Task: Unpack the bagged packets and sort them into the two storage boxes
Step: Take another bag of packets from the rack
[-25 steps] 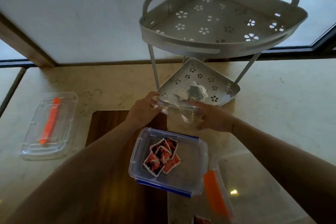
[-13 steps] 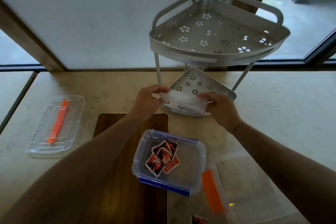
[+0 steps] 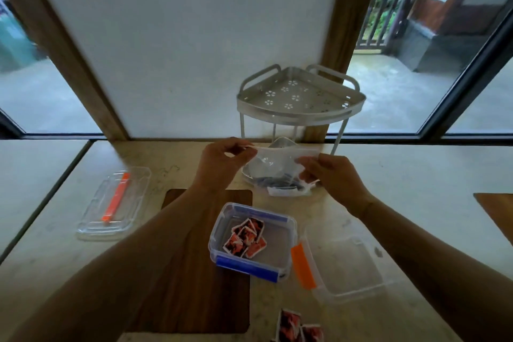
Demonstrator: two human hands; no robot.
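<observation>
you're at a pale stone worktop (image 3: 416, 175) set against a white wall panel with windows either side. your left hand (image 3: 219, 159) pinches the top left corner of a clear plastic bag (image 3: 280, 166), and your right hand (image 3: 330, 175) pinches its right side, so the bag hangs stretched between them above the back middle of the worktop, dark packets (image 3: 280, 184) bunched at its bottom. just behind it stands a grey two-tier corner rack (image 3: 299, 100). nearer you, a blue-clipped box (image 3: 252, 241) holding red packets (image 3: 247, 239) sits partly on a dark wooden board (image 3: 194, 286), with an orange-clipped box (image 3: 347, 266) just beside it on the right. more red packets (image 3: 299, 327) lie at the front edge. a clear lid with an orange clip (image 3: 113, 203) lies well to the left.
</observation>
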